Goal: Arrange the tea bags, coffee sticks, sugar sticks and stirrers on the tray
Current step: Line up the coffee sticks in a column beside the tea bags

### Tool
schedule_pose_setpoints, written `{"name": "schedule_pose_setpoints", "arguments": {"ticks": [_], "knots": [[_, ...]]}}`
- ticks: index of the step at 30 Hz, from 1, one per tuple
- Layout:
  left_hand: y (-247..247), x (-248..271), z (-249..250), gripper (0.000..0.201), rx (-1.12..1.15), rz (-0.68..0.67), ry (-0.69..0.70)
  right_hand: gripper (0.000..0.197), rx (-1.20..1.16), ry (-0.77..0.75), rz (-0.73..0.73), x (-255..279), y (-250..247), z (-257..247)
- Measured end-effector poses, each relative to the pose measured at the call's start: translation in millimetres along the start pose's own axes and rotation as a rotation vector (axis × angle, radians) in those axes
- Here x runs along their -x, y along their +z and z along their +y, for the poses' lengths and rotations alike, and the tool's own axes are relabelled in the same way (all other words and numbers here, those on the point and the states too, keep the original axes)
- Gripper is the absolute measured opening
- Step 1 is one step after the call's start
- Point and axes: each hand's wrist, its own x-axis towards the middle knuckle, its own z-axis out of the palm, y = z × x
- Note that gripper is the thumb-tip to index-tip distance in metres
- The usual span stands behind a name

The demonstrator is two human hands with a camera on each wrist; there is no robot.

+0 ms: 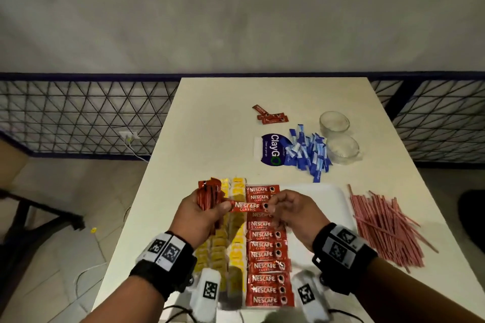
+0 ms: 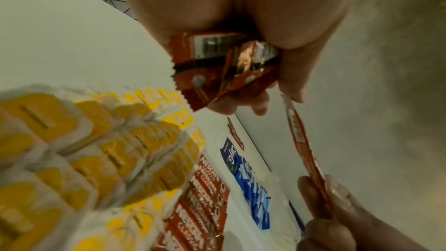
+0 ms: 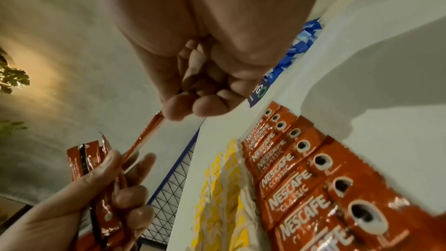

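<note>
Coffee step in hand — a red column of coffee sticks [image 1: 266, 254] is laid on the tray [image 1: 322, 199], just beside two columns of yellow tea bags [image 1: 231, 233] at its left.

A bundle [image 1: 208, 196] of spare sticks is clenched in the left hand [image 1: 199, 214], held over the tea bags. One stick [image 1: 248, 206] is spanned between the hands: its right end is pinched by the right hand [image 1: 291, 211], its left end is touched by the left thumb. It is held flat above the column's far part, where a gap seems to be left.

Next move, as judged: the stick is to be freed from the left thumb and set down level, label up, edge against its neighbours, without disturbing them.

Not yet placed — the sugar sticks [image 1: 309, 155] heaped beyond the tray, the stirrers [image 1: 385, 228] scattered at its right, three more coffee sticks [image 1: 269, 116] farther off.
</note>
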Motion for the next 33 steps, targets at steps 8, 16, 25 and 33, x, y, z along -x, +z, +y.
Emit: {"name": "schedule_pose_setpoints", "arguments": {"ticks": [8, 16, 25, 33], "knots": [[25, -8, 4, 0.017, -0.01, 0.031, -0.078, 0.004, 0.02, 0.133, 0.015, -19, -24, 4], [-20, -20, -27, 0.026, -0.144, 0.221, -0.216, 0.006, 0.094, 0.246, 0.213, -76, -51, 9], [-49, -13, -49, 0.017, -0.222, 0.249, -0.26, 0.008, 0.4, 0.318, 0.215, -117, -42, 29], [-55, -14, -55, 0.018, -0.193, 0.229, -0.27, 0.012, 0.757, 0.317, 0.295, -119, -37, 31]]}}
